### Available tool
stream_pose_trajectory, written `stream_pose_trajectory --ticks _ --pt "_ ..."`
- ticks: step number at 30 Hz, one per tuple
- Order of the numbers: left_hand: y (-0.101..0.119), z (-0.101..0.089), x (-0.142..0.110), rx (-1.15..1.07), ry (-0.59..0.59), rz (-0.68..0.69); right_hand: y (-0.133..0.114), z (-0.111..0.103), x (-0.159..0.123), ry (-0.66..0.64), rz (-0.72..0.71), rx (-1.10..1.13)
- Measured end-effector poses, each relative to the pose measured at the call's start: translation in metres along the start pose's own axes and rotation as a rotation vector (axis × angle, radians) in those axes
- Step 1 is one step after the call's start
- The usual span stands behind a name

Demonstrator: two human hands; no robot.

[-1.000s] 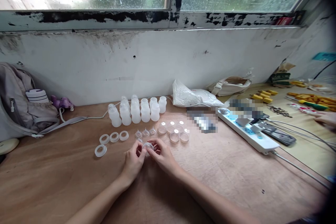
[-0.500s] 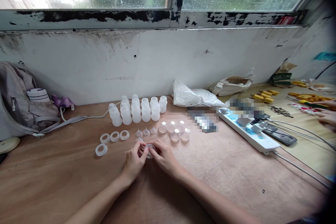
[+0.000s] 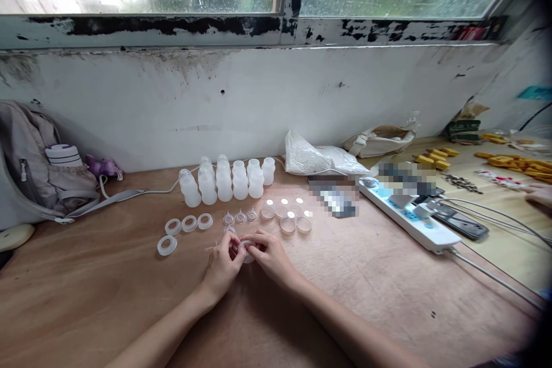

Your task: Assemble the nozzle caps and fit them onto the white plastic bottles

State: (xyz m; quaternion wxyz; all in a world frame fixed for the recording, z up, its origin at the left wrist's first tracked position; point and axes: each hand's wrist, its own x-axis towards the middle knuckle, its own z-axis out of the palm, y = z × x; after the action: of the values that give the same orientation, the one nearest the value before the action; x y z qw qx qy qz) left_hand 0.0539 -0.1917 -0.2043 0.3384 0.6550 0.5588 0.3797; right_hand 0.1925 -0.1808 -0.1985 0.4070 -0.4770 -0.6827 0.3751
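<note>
Low over the wooden table, my left hand point(image 3: 223, 266) and my right hand point(image 3: 271, 254) are both closed around a translucent bottle collar ring point(image 3: 246, 243), pinching it from either side. Fingers and thumbs cover much of the ring, and a clear rim shows beneath it. Just beyond my fingertips stand several clear bottle nipples point(image 3: 240, 217). Several round clear caps point(image 3: 287, 223) lie to the right of them. On the left are more collar rings point(image 3: 188, 223), lying flat. Behind these, frosted baby bottles point(image 3: 223, 185) stand upright in a cluster.
A white power strip point(image 3: 409, 215) with plugs and cables runs along the right. White plastic bags point(image 3: 323, 158) lie against the wall. A backpack point(image 3: 34, 155) sits at far left. Yellow parts point(image 3: 509, 162) and another person's hand point(image 3: 541, 195) are at far right.
My fingers have shifted slightly around the ring, which now sits a little differently between them. At far right, the other person's hand has drawn back toward the edge, and the green-handled tool is gone from view.
</note>
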Motion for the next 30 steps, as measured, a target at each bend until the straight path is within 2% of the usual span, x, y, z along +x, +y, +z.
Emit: stream_pose_trajectory --ticks 6,12,21,25,28,30 --pt "-0.001 0.000 0.002 -0.049 0.032 -0.018 0.002 0.003 0.000 0.010 0.011 0.056" --pt "-0.002 0.001 0.002 0.010 0.000 0.015 -0.002 0.001 -0.001 0.047 -0.054 -0.062" --pt "-0.001 0.001 0.003 0.102 0.044 -0.004 0.002 0.002 -0.001 -0.018 -0.153 -0.083" --pt "-0.002 0.001 0.001 0.099 0.051 0.019 -0.003 -0.004 -0.002 -0.106 -0.158 -0.002" --pt "-0.006 0.000 0.003 0.015 0.061 -0.006 -0.006 -0.007 -0.002 -0.177 -0.102 0.117" --pt "-0.010 0.000 0.006 -0.077 0.067 -0.019 -0.006 -0.007 -0.001 -0.179 -0.044 0.249"
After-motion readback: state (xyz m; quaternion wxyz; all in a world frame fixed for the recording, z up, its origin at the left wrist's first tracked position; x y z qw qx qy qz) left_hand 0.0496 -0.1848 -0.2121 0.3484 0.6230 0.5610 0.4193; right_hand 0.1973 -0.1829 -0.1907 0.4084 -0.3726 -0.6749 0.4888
